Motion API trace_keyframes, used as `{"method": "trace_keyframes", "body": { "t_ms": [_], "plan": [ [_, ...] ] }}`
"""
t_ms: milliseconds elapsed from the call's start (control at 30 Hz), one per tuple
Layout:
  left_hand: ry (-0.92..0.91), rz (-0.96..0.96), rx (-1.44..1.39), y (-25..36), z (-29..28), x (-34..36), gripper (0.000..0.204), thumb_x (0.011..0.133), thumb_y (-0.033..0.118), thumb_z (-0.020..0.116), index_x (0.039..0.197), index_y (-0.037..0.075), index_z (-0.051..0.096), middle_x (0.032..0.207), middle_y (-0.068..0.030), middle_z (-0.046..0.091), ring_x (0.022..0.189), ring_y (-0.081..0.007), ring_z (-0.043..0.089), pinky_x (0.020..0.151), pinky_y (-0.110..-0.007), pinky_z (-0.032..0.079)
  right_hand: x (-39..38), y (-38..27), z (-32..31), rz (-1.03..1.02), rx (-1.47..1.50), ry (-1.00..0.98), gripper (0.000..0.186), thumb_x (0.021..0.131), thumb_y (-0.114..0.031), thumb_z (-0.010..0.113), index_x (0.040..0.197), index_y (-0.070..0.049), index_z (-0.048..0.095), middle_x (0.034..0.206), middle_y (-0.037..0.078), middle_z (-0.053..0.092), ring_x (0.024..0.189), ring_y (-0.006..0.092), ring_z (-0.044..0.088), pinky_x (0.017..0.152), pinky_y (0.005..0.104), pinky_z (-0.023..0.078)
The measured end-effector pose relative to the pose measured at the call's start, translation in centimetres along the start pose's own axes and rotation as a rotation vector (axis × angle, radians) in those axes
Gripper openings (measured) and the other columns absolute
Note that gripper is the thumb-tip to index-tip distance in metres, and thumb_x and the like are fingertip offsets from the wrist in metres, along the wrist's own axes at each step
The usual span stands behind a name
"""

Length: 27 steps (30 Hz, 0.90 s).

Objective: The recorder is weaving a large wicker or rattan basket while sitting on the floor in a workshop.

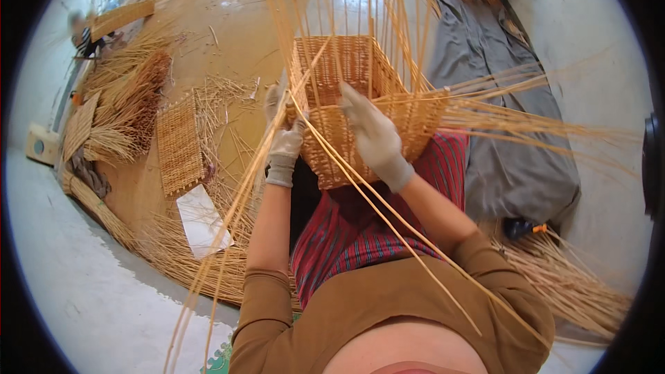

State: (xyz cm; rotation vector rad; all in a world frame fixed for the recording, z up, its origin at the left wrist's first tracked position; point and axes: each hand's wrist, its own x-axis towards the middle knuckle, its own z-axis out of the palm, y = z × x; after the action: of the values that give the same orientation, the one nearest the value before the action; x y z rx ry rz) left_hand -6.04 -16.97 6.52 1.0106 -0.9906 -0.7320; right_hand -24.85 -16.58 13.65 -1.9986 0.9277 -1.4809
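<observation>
A square woven cane basket [415, 121] rests on my lap, its open top toward the far side, with long loose canes standing up from its walls and fanning out to the right. My left hand [285, 140], in a pale glove, is closed around the basket's near left corner and the canes [242, 194] that cross there. Some of these strands run down past my left forearm; others slant over my right arm. My right hand [370, 131], gloved as well, lies with fingers stretched and together along the near rim. Its palm side and thumb are partly hidden.
Left of me lie a flat woven panel [179, 142], a white sheet [201, 220], cane scraps and a large heap of canes [131, 107]. A grey cloth [502, 118] covers the right side, with a cane bundle [554, 277] below it. A blurred person sits far left.
</observation>
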Motion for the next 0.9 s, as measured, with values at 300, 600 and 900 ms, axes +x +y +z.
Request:
{"method": "trace_keyframes", "body": {
  "t_ms": [300,600,900],
  "plan": [
    [0.127,0.219,0.535,4.5,6.8,-7.5,0.03,0.094,-0.001,0.057,0.123,0.003,0.061,0.112,-0.0166,0.066,0.098,-0.03,0.065,0.09,-0.037,0.052,5.1,3.6,2.0,-0.043,-0.556,-0.588,0.02,0.096,-0.012,0.06,0.113,-0.008,0.069,0.108,0.015,0.073,0.098,0.0304,0.072,0.08,0.0405,0.058],
    [-0.29,-0.16,0.784,3.7,9.5,0.1,0.027,0.102,0.025,0.059,0.117,0.004,0.066,0.112,-0.0167,0.072,0.096,-0.0342,0.069,0.085,-0.037,0.055,5.0,6.5,-5.0,0.265,0.244,0.201,0.054,0.096,-0.005,0.066,0.147,-0.009,0.047,0.11,0.014,0.073,0.094,0.0287,0.072,0.082,0.0349,0.058],
    [0.167,0.452,0.91,5.5,12.9,-2.3,0.045,0.097,0.024,0.063,0.141,0.02,0.056,0.135,-0.0112,0.06,0.08,-0.0286,0.07,0.071,-0.041,0.056,-1.9,11.9,-11.7,0.563,0.441,0.357,0.03,0.096,0.001,0.059,0.126,-0.002,0.053,0.104,0.011,0.066,0.096,0.0232,0.07,0.088,0.0355,0.055]
  ]
}}
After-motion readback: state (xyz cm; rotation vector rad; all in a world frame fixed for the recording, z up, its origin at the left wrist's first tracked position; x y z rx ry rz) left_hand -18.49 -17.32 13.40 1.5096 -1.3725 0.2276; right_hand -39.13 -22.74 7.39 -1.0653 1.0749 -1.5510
